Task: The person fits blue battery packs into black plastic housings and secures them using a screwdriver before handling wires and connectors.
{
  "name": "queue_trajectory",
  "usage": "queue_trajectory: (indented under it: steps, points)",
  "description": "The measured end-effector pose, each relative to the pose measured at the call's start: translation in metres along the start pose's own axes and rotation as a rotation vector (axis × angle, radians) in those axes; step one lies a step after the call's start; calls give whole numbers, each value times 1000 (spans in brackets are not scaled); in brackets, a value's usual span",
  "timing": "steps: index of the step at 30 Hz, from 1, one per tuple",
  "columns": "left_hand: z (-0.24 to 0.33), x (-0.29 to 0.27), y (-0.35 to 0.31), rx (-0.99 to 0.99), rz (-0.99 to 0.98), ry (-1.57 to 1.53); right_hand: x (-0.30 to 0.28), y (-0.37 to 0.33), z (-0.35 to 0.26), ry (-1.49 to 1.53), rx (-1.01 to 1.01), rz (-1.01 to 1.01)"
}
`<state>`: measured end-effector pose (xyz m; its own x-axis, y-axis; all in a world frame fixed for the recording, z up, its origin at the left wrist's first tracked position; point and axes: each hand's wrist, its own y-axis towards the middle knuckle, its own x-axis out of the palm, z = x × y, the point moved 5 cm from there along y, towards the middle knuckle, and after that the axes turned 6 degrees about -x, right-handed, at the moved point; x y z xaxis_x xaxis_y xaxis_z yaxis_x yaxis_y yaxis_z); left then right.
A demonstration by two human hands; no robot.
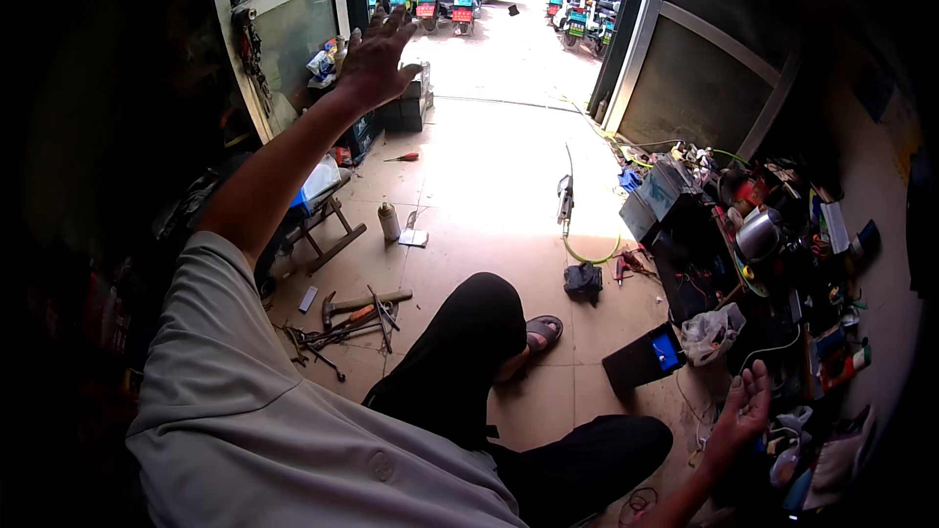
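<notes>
My left arm reaches up and forward, and my left hand (380,64) is raised with its fingers spread, holding nothing. It overlaps the view of the doorway, near a stack of dark boxes (403,112). Down at the right, my right hand (747,403) is held palm up, its fingers stretched out and nothing in it. Closest to that hand are a white plastic bag (712,334) and a black box (636,362) with a blue patch. A small dark piece (513,10) shows against the bright ground outside; whether it lies there or is in the air, I cannot tell.
A claw hammer (364,303) and several wrenches (337,337) lie on the tiles at left, near a bottle (389,222) and a red-handled screwdriver (403,156). An air gun (564,200) with a hose lies ahead. Clutter with a metal kettle (758,235) lines the right. Scooters (435,0) stand outside.
</notes>
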<state>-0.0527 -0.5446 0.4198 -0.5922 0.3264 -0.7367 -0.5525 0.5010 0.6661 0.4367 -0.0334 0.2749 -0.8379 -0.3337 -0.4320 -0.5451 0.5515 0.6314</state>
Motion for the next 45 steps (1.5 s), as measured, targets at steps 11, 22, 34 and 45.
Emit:
queue_trajectory:
  steps: [11,22,34,45]
  points:
    - [88,189,-673,-857,-1157,-385,65,-59,-344,417,-1238,-396]
    - [117,260,-708,-1180,-1180,-444,118,-71,-352,398,-1102,-687]
    - [-9,330,-806,-2392,-195,-681,232,-52,-296,105,-861,-1030]
    - [-97,397,-743,-2639,247,-838,264,-40,-171,-190,-689,-934]
